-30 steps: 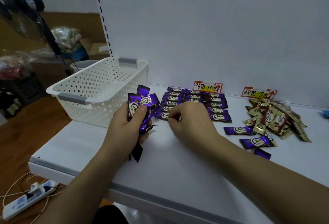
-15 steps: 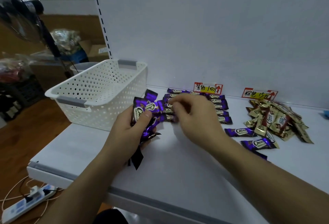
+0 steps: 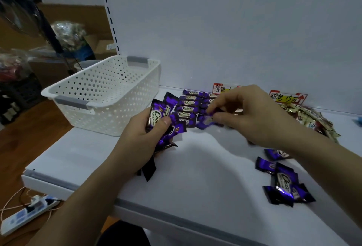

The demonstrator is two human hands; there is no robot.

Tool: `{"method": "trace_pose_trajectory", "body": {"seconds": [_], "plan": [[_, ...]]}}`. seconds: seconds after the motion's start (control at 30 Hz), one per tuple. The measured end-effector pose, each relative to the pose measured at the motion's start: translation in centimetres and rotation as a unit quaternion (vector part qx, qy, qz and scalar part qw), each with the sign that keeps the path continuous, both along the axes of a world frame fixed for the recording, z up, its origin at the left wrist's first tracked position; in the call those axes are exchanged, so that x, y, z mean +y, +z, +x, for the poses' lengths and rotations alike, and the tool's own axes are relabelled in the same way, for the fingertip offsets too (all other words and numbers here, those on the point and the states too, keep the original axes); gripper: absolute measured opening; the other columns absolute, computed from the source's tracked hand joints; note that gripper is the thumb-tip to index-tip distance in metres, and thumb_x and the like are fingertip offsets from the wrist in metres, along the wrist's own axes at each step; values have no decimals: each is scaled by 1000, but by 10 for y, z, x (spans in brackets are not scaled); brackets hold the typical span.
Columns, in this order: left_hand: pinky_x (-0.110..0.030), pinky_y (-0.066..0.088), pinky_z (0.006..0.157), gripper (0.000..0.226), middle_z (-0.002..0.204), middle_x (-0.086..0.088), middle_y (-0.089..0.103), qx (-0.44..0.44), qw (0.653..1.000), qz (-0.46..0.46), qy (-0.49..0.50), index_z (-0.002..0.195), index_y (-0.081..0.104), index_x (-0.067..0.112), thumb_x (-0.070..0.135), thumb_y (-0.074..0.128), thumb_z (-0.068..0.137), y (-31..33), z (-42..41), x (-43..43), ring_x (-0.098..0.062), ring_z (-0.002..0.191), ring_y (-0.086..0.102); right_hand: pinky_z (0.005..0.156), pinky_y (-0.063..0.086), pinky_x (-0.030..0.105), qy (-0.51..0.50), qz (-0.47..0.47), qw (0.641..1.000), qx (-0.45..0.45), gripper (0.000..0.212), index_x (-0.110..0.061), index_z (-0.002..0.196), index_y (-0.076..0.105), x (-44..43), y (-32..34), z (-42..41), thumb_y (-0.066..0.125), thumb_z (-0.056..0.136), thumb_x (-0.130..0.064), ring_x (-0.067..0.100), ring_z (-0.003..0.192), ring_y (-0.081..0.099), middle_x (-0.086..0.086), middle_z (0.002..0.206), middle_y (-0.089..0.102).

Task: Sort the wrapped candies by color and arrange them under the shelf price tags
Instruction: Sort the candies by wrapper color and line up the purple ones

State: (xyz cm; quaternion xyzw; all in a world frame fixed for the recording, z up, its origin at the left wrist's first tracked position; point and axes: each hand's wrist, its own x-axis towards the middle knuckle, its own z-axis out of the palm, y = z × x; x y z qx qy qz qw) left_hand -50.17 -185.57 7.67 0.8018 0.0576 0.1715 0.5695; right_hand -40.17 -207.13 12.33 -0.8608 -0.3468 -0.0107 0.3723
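While the left hand point(image 3: 141, 140) grips a purple bunch point(image 3: 158, 116), the right hand point(image 3: 252, 116), pinching 1 candy point(image 3: 204, 121), should set it square against the rows point(image 3: 187, 106).

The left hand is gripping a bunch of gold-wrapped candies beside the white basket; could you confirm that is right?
Not quite. The head view shows the left hand gripping a bunch of purple-wrapped candies, not gold ones, beside the white basket. The gold candies lie piled farther right.
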Motion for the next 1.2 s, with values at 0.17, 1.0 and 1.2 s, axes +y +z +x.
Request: {"method": "trace_pose_trajectory", "body": {"seconds": [0.17, 1.0, 1.2], "plan": [[-12, 46, 57, 19, 74, 9, 73, 9, 1000, 8, 6, 87, 67, 21, 22, 55, 102, -1, 2, -2, -3, 64, 65, 75, 51, 22, 55, -76, 992, -85, 19, -31, 91, 76, -28, -25, -10, 77, 86, -13, 2, 88, 63, -18, 94, 66], [-13, 46, 60, 21, 75, 3, 73, 3, 1000, 26, 7, 85, 66, 17, 24, 55, 102, -5, 3, 2, -7, 66, 62, 54, 46, 17, 2, -45, 992, 121, 11, -18, 86, 69, 2, -13, 9, 78, 84, -11, 6, 60, 66, -2, 73, 70], [-14, 46, 59, 21, 75, 4, 73, 0, 999, 33, 5, 84, 67, 20, 24, 55, 102, -5, 3, 1, -7, 66, 63, 66, 45, 10, -23, -64, 996, -54, 14, -32, 91, 75, -11, -41, 0, 81, 82, -24, 1, 79, 64, -17, 83, 72]]}}
